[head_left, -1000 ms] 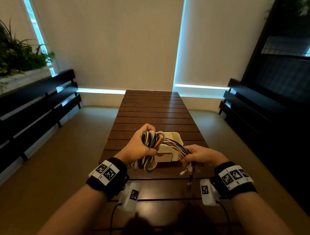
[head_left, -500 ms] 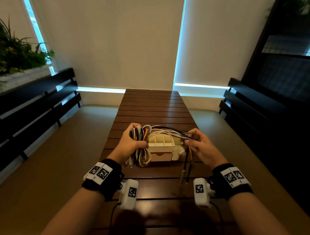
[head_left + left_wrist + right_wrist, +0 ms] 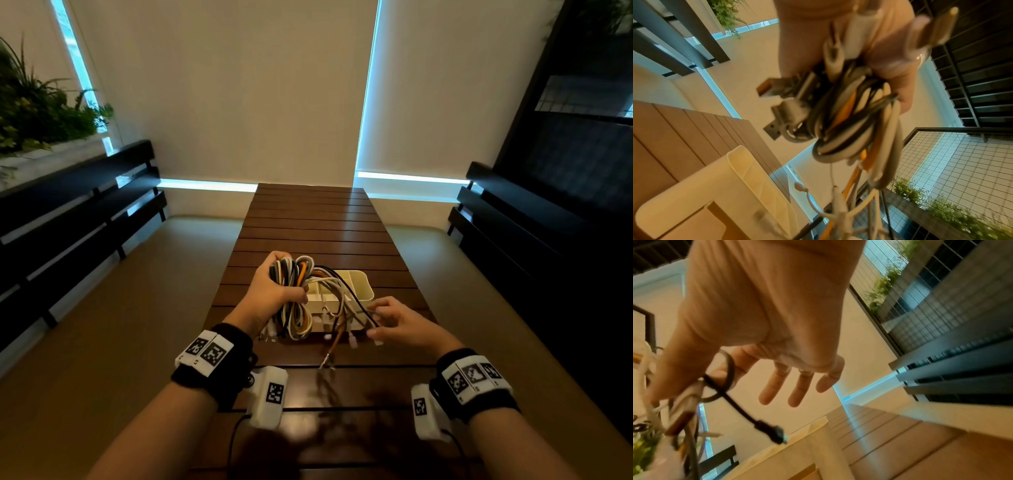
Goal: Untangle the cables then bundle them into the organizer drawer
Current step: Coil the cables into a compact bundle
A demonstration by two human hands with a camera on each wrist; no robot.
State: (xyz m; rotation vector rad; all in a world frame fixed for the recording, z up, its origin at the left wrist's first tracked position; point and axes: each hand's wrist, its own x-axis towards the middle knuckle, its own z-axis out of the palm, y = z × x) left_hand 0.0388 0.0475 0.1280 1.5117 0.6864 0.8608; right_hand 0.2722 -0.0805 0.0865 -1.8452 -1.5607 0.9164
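My left hand (image 3: 270,294) grips a looped bundle of white, grey, black and orange cables (image 3: 295,274) above the table, left of the cream organizer (image 3: 359,279). In the left wrist view the fingers (image 3: 890,48) wrap the coils (image 3: 849,116), with USB plugs sticking out. Loose strands run from the bundle across the organizer's front to my right hand (image 3: 400,322). Its thumb and forefinger pinch a black cable (image 3: 740,407) and white strands, while the other fingers (image 3: 777,386) stay straight. An orange cable end (image 3: 334,342) hangs down to the tabletop.
The organizer stands mid-table on a dark slatted wooden table (image 3: 315,222), its open compartments (image 3: 756,178) facing up. Dark slatted benches (image 3: 68,212) flank both sides, with a planter (image 3: 41,109) at the left and window blinds behind.
My right hand has dropped lower and nearer, drawing the loose strands down across the organizer's front. The left hand keeps its grip on the bundle, nearly in place.
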